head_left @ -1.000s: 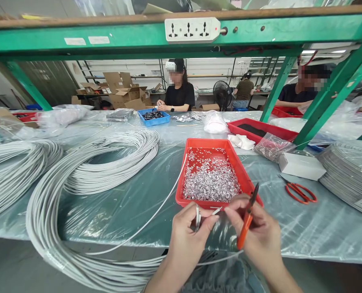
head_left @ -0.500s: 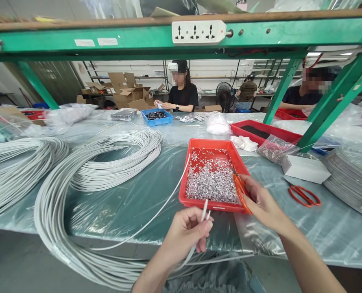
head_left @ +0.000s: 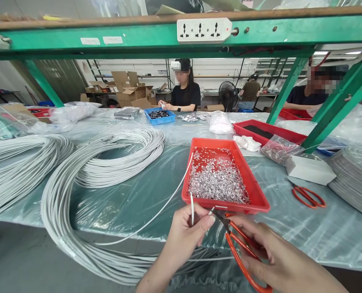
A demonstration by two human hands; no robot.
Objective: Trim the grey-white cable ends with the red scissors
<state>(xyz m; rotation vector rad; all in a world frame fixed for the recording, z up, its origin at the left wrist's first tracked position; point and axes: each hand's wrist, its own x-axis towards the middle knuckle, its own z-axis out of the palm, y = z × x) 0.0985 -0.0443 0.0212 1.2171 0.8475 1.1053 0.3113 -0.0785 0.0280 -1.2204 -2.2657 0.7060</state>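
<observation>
My left hand [head_left: 184, 234] pinches a thin white cable [head_left: 192, 209]; one length stands up from behind the fingers and a short tip pokes out at the thumb. Orange-handled scissors [head_left: 238, 249] are in my right hand [head_left: 271, 250], fingers around the handles. Their dark blades point left and reach the cable tip, though I cannot tell whether they touch it. Just beyond both hands lies a red tray [head_left: 257, 193] holding many small shiny metal pieces [head_left: 217, 183]. A large coil of white cable [head_left: 57, 203] hangs partly over the table's front edge.
A second pair of orange-handled scissors [head_left: 309, 196] lies on the right, near a white box [head_left: 310, 169]. More cable coils [head_left: 25, 171] are at the left. Across the table a person [head_left: 185, 91] works at a blue tray [head_left: 161, 121]. A green shelf frame [head_left: 138, 38] spans overhead.
My right hand has brought the scissors from the tray's right side down and left to the cable tip in my left hand. The scissors have opened. The view has shifted slightly.
</observation>
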